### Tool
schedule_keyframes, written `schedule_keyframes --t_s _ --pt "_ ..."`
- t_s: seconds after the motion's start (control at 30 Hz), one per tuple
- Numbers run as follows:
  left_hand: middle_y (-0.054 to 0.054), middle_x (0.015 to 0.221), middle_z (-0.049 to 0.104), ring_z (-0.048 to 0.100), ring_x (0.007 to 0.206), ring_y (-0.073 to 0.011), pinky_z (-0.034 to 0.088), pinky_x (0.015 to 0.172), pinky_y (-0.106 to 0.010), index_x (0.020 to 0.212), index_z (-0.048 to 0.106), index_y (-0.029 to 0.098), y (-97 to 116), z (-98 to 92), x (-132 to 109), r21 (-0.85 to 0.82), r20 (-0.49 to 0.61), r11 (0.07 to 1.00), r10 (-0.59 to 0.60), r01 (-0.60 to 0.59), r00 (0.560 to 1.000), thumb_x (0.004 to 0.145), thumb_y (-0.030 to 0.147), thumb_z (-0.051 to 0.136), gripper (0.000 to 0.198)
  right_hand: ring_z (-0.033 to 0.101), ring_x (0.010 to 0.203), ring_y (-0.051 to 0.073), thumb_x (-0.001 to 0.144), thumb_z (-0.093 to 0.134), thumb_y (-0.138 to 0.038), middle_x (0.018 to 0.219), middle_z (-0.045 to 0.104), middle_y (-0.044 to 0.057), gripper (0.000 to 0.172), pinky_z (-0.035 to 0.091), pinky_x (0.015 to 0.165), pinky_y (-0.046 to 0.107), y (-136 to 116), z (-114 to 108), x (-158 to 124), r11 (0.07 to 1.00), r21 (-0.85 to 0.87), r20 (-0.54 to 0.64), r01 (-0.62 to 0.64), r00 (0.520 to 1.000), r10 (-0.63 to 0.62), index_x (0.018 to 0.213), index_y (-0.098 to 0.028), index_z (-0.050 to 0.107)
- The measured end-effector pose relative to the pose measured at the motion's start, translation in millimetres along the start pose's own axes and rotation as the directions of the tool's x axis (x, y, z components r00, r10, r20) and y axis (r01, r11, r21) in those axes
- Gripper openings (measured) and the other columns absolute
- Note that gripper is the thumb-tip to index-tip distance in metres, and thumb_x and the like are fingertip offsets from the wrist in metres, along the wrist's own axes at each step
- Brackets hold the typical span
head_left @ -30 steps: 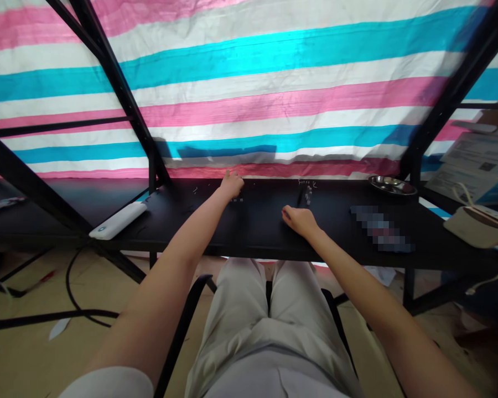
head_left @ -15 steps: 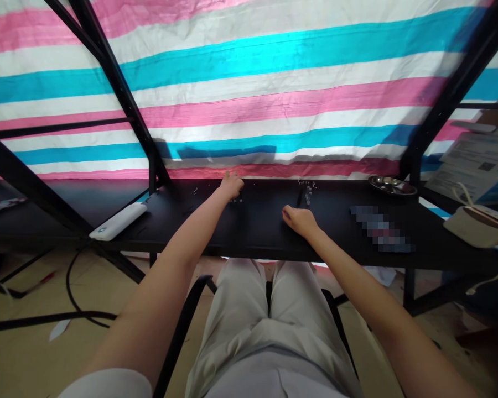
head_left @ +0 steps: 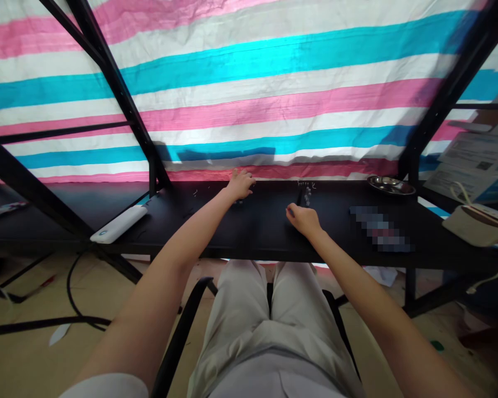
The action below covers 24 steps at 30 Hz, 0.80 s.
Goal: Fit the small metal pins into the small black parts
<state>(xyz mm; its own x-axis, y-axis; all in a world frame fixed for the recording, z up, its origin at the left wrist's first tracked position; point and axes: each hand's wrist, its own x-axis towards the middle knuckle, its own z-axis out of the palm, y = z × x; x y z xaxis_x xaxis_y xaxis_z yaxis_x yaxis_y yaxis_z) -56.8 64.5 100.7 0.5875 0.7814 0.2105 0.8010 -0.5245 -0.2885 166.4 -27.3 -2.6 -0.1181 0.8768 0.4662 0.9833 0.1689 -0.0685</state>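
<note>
My left hand (head_left: 241, 185) is over the back middle of the black table (head_left: 257, 232), palm down with its fingers spread. Small pale pieces (head_left: 238, 202) lie just below it, partly covered by the hand. To the right, my right hand (head_left: 304, 219) is closed in a pinch near the table surface. A slim dark stick-like tool (head_left: 301, 193) points away from its fingers; its kind is too small to tell. Beside that tool sits a cluster of small clear pieces (head_left: 307, 194), with tiny curled white bits (head_left: 305, 183) behind them.
A shiny metal dish (head_left: 391, 186) stands at the back right, and a blurred-out flat item (head_left: 379, 229) lies before it. A long white case (head_left: 119, 224) is at the left. Further right is a cream pouch (head_left: 477, 225). Black frame posts (head_left: 122, 94) rise at both sides before a striped sheet (head_left: 274, 99).
My left hand has shifted right and its fingers have spread. My right hand has moved slightly right and away from me, closer to the clear pieces.
</note>
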Motion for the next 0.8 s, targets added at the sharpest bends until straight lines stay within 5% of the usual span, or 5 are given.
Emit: schedule_keyframes --t_s 0.27,0.6,0.8 --pt "-0.011 0.120 0.054 0.041 0.116 -0.0260 0.022 0.097 -0.045 0.127 0.049 0.024 74 4.4 -2 -0.135 -0.150 0.970 0.182 -0.203 0.972 0.086 0.024 0.050 0.041 0.062 0.072 0.021 0.081 0.050 -0.031 0.082 0.068 0.010 0.020 0.036 0.060 0.028 38 -4 2 0.882 0.046 0.095 -0.469 0.881 0.463 0.088 -0.020 0.065" --pt "-0.011 0.128 0.046 0.043 0.111 -0.0279 0.030 0.092 -0.047 0.144 0.019 0.032 125 51.3 25 -0.247 -0.039 0.965 0.084 -0.091 0.996 0.090 0.035 0.041 0.058 0.060 0.095 0.025 0.081 0.053 -0.040 0.098 0.066 0.012 0.029 0.040 0.075 0.034 49 6 8 0.847 0.111 0.123 -0.520 0.853 0.508 0.098 -0.018 0.062" --pt "-0.011 0.128 0.046 0.043 0.111 -0.0274 0.030 0.092 -0.047 0.143 0.022 0.031 134 56.7 39 -0.241 -0.061 0.967 0.075 -0.087 0.995 0.092 0.031 0.037 0.054 0.058 0.095 0.024 0.081 0.053 -0.041 0.098 0.065 0.011 0.030 0.039 0.077 0.034 52 10 10 0.844 0.129 0.115 -0.520 0.853 0.508 0.098 -0.018 0.061"
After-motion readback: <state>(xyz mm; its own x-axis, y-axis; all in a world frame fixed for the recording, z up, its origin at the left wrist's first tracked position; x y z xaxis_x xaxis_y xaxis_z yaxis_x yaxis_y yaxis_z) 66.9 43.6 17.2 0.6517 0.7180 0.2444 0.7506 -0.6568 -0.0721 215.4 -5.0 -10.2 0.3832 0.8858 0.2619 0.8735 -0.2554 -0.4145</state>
